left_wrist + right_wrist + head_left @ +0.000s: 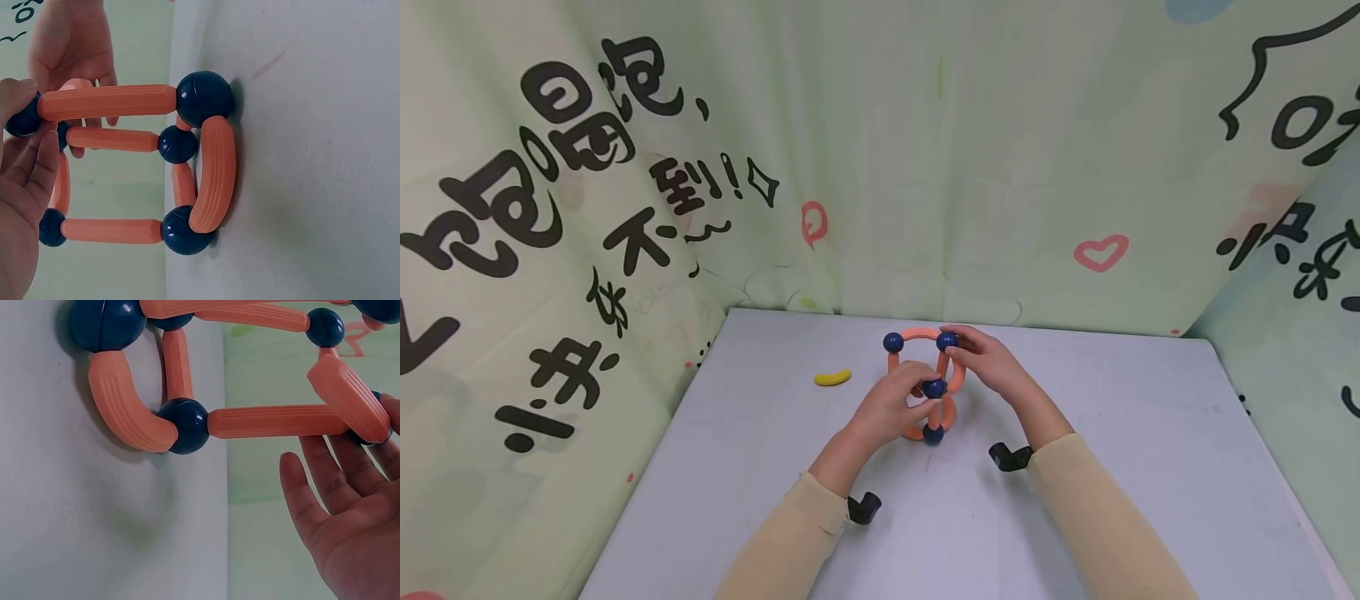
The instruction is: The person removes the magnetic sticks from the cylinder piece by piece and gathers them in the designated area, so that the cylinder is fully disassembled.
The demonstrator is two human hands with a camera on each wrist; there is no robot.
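Two glossy dark-blue balls [934,388] atop the orange-rodded, plastic-looking frame [112,139], standing on the white worktop [1150,417], are pinched, one each, by left hand [897,406] and right hand [991,364]; presumably light, stiff, but easily parted, it best takes a grip there.

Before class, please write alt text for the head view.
Left hand and right hand hold a navy-and-orange ball-and-rod frame at a white table. A curved yellow rod lies left of it; a printed curtain hangs behind.
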